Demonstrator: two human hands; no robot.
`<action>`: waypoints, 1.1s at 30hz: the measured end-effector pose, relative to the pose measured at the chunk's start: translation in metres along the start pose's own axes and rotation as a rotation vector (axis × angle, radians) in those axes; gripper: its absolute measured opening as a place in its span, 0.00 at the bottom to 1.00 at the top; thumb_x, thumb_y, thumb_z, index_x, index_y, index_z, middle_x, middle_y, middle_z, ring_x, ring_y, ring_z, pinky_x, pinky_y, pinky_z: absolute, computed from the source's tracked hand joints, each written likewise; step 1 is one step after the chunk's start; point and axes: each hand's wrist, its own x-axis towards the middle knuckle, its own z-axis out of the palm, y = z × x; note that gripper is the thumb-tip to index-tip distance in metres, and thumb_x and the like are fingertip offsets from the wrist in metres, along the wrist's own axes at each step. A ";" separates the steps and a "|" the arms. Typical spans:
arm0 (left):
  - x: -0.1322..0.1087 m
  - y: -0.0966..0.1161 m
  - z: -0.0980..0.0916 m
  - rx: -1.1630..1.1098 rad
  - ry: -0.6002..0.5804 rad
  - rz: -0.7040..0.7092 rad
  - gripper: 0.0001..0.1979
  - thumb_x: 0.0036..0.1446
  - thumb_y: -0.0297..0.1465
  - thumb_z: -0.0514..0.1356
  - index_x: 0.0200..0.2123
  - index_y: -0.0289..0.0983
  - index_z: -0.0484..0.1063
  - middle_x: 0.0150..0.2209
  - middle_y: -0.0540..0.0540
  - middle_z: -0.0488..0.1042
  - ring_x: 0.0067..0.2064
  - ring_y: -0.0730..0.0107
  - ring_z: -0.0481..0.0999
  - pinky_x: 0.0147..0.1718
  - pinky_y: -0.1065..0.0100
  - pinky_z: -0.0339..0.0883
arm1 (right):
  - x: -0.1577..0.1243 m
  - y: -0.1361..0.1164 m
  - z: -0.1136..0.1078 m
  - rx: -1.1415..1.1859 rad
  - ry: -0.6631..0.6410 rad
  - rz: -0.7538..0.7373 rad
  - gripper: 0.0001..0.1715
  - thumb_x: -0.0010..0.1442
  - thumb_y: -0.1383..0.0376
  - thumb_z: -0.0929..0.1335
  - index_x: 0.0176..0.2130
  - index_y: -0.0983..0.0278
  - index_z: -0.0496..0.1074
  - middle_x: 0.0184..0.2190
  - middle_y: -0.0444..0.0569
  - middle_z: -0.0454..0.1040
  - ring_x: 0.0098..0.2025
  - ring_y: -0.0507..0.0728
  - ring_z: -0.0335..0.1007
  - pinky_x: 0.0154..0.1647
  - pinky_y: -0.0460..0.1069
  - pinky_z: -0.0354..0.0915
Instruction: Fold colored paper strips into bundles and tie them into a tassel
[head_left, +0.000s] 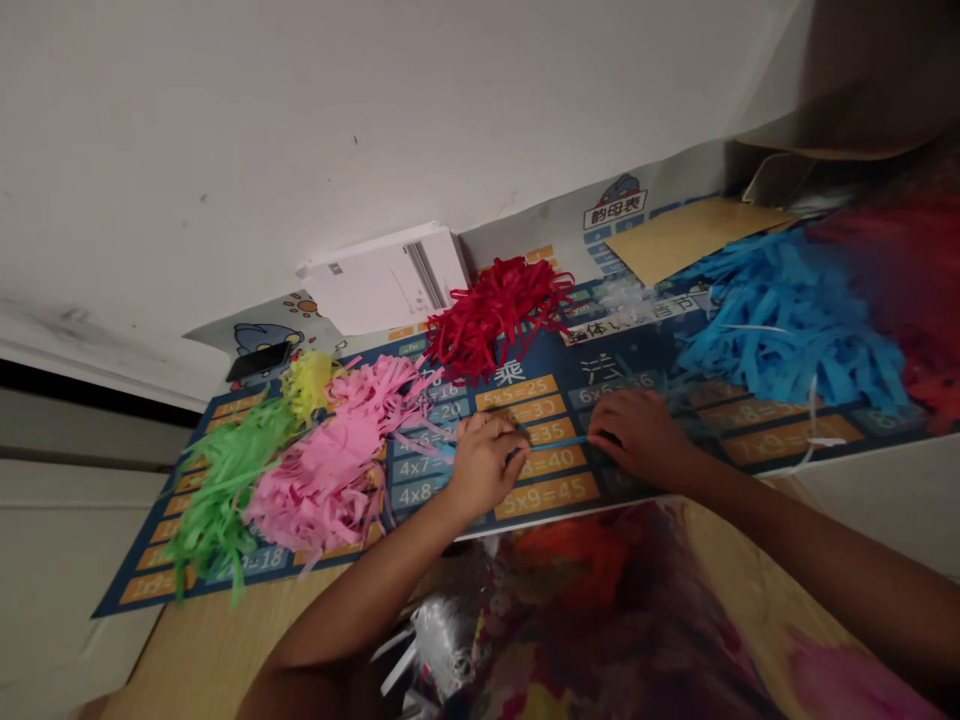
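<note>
A thin blue strip (pixel 561 442) runs taut and low over the printed chart between my two hands. At its left end my left hand (pixel 486 462) is closed, thumb and fingers pinched together on it. My right hand (pixel 637 435) has bent fingers closed at the other end, knuckles up, so the fingertips are partly hidden. Just beyond the hands lies a bunch of dark red paper strips (pixel 501 318). Pink strip bunches (pixel 322 485) lie left of my left hand, and a large blue strip bunch (pixel 795 330) lies to the right of my right hand.
Green strips (pixel 229 470) and yellow strips (pixel 309 385) lie at the left. A white paper stack (pixel 386 280) leans near the wall, with a dark phone-like object (pixel 259 362) beside it. Tan card (pixel 697 238) and red material (pixel 915 270) are at the right. White strips (pixel 442 645) lie below the table edge.
</note>
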 end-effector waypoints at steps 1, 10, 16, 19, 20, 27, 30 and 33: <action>0.001 0.000 0.001 -0.041 -0.013 -0.059 0.06 0.62 0.32 0.62 0.34 0.41 0.80 0.37 0.45 0.78 0.45 0.59 0.71 0.44 0.57 0.58 | 0.003 0.000 -0.002 0.033 -0.037 0.033 0.08 0.64 0.64 0.69 0.32 0.61 0.76 0.37 0.49 0.77 0.42 0.60 0.67 0.42 0.54 0.51; 0.009 0.011 0.001 0.102 -0.027 0.080 0.10 0.60 0.27 0.62 0.43 0.45 0.78 0.42 0.49 0.79 0.48 0.59 0.70 0.48 0.53 0.54 | 0.014 -0.009 -0.008 -0.013 -0.052 -0.078 0.08 0.62 0.70 0.68 0.38 0.60 0.78 0.40 0.48 0.78 0.45 0.60 0.68 0.45 0.56 0.50; 0.015 0.014 0.009 0.292 -0.028 0.344 0.08 0.67 0.32 0.58 0.40 0.40 0.78 0.39 0.48 0.80 0.46 0.61 0.71 0.55 0.48 0.51 | 0.015 -0.012 -0.001 -0.140 0.030 -0.361 0.11 0.68 0.69 0.66 0.36 0.61 0.77 0.33 0.47 0.79 0.43 0.58 0.68 0.48 0.57 0.51; 0.024 0.014 0.011 0.329 0.017 0.389 0.09 0.68 0.31 0.57 0.38 0.39 0.77 0.34 0.50 0.80 0.43 0.63 0.73 0.55 0.48 0.52 | 0.021 -0.020 -0.004 -0.186 0.034 -0.350 0.15 0.68 0.72 0.64 0.32 0.62 0.76 0.30 0.48 0.78 0.39 0.57 0.69 0.46 0.57 0.52; 0.024 0.015 0.007 0.340 0.044 0.407 0.08 0.67 0.29 0.58 0.37 0.38 0.77 0.34 0.50 0.80 0.42 0.63 0.73 0.54 0.49 0.53 | 0.020 -0.024 -0.008 -0.161 0.061 -0.324 0.16 0.68 0.71 0.64 0.31 0.62 0.75 0.30 0.47 0.77 0.38 0.57 0.69 0.45 0.57 0.52; -0.014 0.067 -0.058 0.310 0.191 0.475 0.11 0.70 0.28 0.52 0.44 0.41 0.75 0.40 0.52 0.82 0.46 0.66 0.75 0.63 0.53 0.45 | -0.012 -0.059 -0.059 0.625 -0.100 0.016 0.16 0.69 0.56 0.64 0.42 0.58 0.80 0.41 0.48 0.80 0.43 0.58 0.72 0.44 0.54 0.60; -0.023 0.084 -0.072 0.258 0.214 0.506 0.12 0.69 0.27 0.52 0.44 0.42 0.75 0.39 0.53 0.83 0.44 0.65 0.76 0.65 0.54 0.43 | -0.019 -0.064 -0.058 1.250 -0.410 0.222 0.20 0.61 0.48 0.70 0.34 0.61 0.80 0.32 0.46 0.79 0.33 0.56 0.72 0.36 0.50 0.65; -0.027 0.089 -0.069 0.168 0.294 0.465 0.09 0.66 0.26 0.56 0.45 0.41 0.75 0.38 0.53 0.83 0.42 0.65 0.77 0.65 0.52 0.43 | -0.025 -0.071 -0.046 1.543 -0.439 0.442 0.18 0.50 0.50 0.76 0.28 0.62 0.79 0.27 0.45 0.77 0.29 0.54 0.69 0.32 0.48 0.64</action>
